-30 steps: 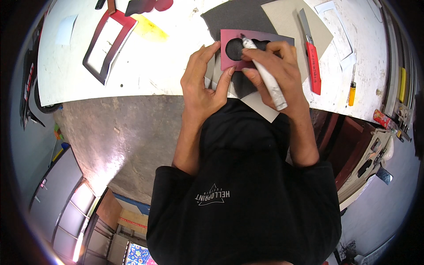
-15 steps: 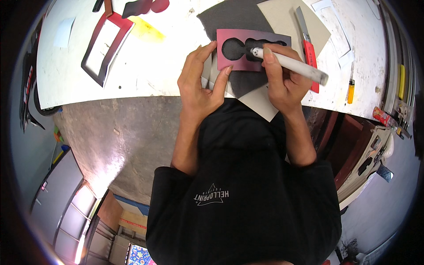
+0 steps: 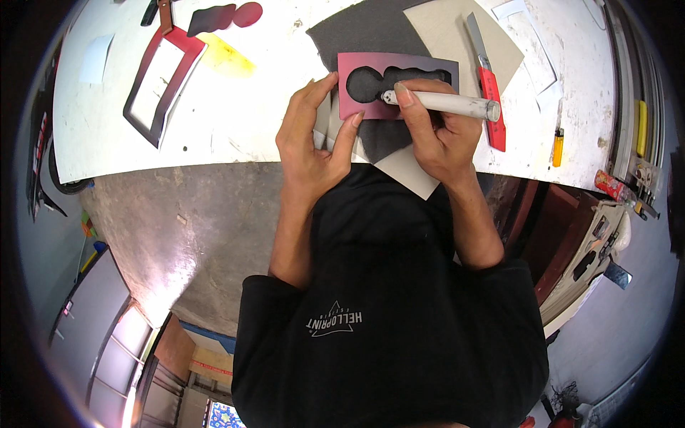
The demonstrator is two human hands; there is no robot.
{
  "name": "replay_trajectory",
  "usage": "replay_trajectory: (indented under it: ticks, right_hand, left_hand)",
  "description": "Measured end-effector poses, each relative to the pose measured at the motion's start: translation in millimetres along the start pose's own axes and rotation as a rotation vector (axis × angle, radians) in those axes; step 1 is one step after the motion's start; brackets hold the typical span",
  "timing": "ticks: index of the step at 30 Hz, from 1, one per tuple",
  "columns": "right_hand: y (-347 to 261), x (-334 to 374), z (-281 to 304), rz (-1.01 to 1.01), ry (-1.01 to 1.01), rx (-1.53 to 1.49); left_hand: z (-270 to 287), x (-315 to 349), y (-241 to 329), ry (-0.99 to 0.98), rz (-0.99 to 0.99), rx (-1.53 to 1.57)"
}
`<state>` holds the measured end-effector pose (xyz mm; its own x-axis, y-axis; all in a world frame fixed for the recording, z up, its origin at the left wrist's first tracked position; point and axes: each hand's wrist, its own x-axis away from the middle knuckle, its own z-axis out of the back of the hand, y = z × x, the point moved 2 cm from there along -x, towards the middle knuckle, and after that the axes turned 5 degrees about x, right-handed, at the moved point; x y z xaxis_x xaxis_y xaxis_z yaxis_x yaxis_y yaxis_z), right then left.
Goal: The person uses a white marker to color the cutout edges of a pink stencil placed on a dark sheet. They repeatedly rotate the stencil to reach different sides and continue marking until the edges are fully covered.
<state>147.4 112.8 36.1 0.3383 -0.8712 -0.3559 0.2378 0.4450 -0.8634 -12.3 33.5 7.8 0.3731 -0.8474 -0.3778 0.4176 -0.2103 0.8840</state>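
A pink-to-purple rectangular stencil card [image 3: 346, 93] lies on dark grey sheet material [image 3: 364, 28], which shows black through a round and a wavy cut-out. My right hand [image 3: 446, 135] grips a white marker [image 3: 457, 105], its tip at the narrow part between the two cut-outs. My left hand [image 3: 310, 132] holds the card's left end, thumb on the lower edge and forefinger at the left side, with the fingers spread. Beige sheets [image 3: 467, 32] lie partly under the grey one.
A red-handled cutter knife [image 3: 491, 107] lies right of the card, with a yellow lighter [image 3: 558, 148] farther right. At the left are a red-black frame piece [image 3: 143, 93], wavy dark red cut-outs [image 3: 212, 19] and a yellow patch. The white table's [image 3: 235, 135] edge runs before me.
The marker tip has moved left along the cut-outs' edge, and its rear end has swung upward relative to the card. The whole view has shifted slightly. My left hand stays on the card.
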Motion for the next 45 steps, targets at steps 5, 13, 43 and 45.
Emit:
replay_trajectory:
  ticks: [5,13,43,45]
  right_hand:
    - [0,-1,3,-0.070,0.034,-0.007]
    - [1,2,3,-0.015,0.008,0.025]
    - [-32,47,43,0.500,0.119,-0.102]
    - [-36,47,45,0.464,0.211,-0.107]
  left_hand:
    - [0,-1,2,0.002,0.009,-0.001]
    - [0,0,0,0.005,0.001,0.004]
    - [-10,22,54,0.317,-0.220,0.176]
    - [-12,21,56,0.327,-0.216,0.171]
